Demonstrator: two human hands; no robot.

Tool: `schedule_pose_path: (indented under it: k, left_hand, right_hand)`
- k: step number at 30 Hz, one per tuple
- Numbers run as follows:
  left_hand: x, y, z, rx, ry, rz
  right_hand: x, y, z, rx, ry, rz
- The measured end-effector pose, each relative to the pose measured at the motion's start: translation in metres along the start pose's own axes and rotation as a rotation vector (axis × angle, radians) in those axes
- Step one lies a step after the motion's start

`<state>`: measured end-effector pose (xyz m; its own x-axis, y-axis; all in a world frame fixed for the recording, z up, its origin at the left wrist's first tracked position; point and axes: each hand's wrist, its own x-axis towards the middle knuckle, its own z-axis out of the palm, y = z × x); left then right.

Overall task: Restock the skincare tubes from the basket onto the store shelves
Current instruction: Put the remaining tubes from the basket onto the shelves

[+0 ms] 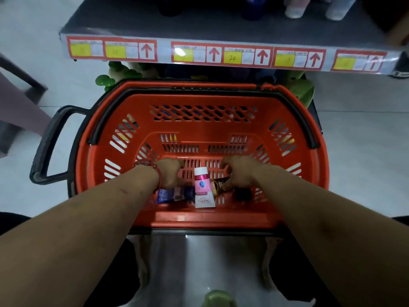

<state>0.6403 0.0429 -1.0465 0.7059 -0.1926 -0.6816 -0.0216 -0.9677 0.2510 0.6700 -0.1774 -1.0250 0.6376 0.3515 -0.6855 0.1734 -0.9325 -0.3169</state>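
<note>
An orange basket (205, 100) stands on the floor below a grey shelf (221, 25). Both my hands reach down into it. My left hand (169, 172), with a red bead bracelet at the wrist, is curled over a dark blue tube (174, 194) on the basket floor. A pink and white tube (203, 188) lies between my hands, untouched. My right hand (238, 171) grips a brown and gold tube (218, 186). A dark tube (243, 193) lies under my right wrist, mostly hidden.
The shelf's front edge carries a strip of red and yellow price labels (221, 54) with arrows. Bottles (296, 6) stand on the shelf at the back right. Green items (115, 74) sit on a lower shelf behind the basket. A black handle (49, 142) sticks out left.
</note>
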Motion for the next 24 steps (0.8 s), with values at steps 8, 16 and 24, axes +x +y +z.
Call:
schedule_pose_path:
  k: [8, 16, 24]
  left_hand:
    - [0.069, -0.002, 0.014, -0.039, -0.077, 0.037]
    - [0.134, -0.005, 0.04, -0.282, -0.119, 0.054]
    - [0.131, -0.02, 0.041, -0.588, -0.224, -0.017]
  right_hand:
    - [0.059, 0.015, 0.036, 0.14, -0.071, 0.034]
    - [0.097, 0.015, 0.067, 0.106, -0.171, 0.01]
    - [0.112, 0.009, 0.067, 0.26, -0.111, 0.064]
